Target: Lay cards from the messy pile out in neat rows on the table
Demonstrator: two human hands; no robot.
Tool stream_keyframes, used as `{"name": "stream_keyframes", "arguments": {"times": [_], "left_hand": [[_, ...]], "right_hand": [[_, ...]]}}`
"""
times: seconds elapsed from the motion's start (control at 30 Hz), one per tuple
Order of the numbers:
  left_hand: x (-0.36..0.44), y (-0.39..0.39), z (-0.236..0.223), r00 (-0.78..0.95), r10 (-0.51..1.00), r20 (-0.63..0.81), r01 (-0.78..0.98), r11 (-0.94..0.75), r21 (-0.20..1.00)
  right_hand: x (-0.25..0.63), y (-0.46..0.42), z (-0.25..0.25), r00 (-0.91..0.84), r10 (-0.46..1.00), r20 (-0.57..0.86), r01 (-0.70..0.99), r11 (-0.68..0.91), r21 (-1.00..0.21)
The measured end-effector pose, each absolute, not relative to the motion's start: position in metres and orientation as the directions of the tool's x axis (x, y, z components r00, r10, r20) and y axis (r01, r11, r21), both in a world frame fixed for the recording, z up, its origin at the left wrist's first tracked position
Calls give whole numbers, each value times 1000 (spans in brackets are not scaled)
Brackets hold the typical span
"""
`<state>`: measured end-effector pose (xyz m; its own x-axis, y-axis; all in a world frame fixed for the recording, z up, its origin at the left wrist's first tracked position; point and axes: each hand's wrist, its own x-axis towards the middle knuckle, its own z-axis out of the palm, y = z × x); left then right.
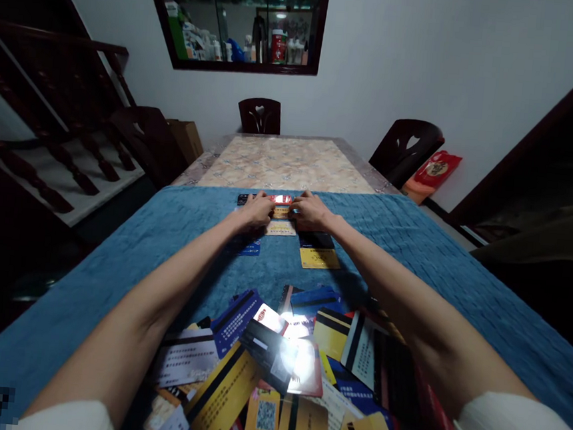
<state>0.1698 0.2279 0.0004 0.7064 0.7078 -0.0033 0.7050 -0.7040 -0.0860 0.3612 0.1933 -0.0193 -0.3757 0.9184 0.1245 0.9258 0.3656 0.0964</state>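
My left hand point(257, 210) and my right hand point(311, 210) are at the far part of the blue cloth, fingers curled in at the two ends of an orange-yellow card point(281, 212). Behind that card a shiny red card point(281, 200) lies flat, and a cream card point(281, 228) lies in front of it. A dark card point(242, 199) shows beyond my left hand. Nearer to me, a blue card point(249, 248) lies below my left hand, and a black-and-yellow card point(319, 258) lies below my right. My fingertips are partly hidden.
A loose heap of bank-type cards, including a gold card point(223, 393) and a black card point(268, 354), spreads between my forearms. The blue cloth point(131, 268) covers the near part of the table point(298, 162). Chairs point(259, 115) stand around it.
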Motion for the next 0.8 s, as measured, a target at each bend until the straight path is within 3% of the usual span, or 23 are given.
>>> {"name": "stream_keyframes", "arguments": {"times": [0.4, 0.8], "left_hand": [[149, 198, -4, 762, 635, 130, 646, -759, -80], [118, 132, -8, 790, 562, 245, 567, -822, 57]], "right_hand": [[354, 144, -14, -415, 886, 208, 910, 406, 84], [337, 78, -12, -475, 833, 285, 873, 487, 32]]}}
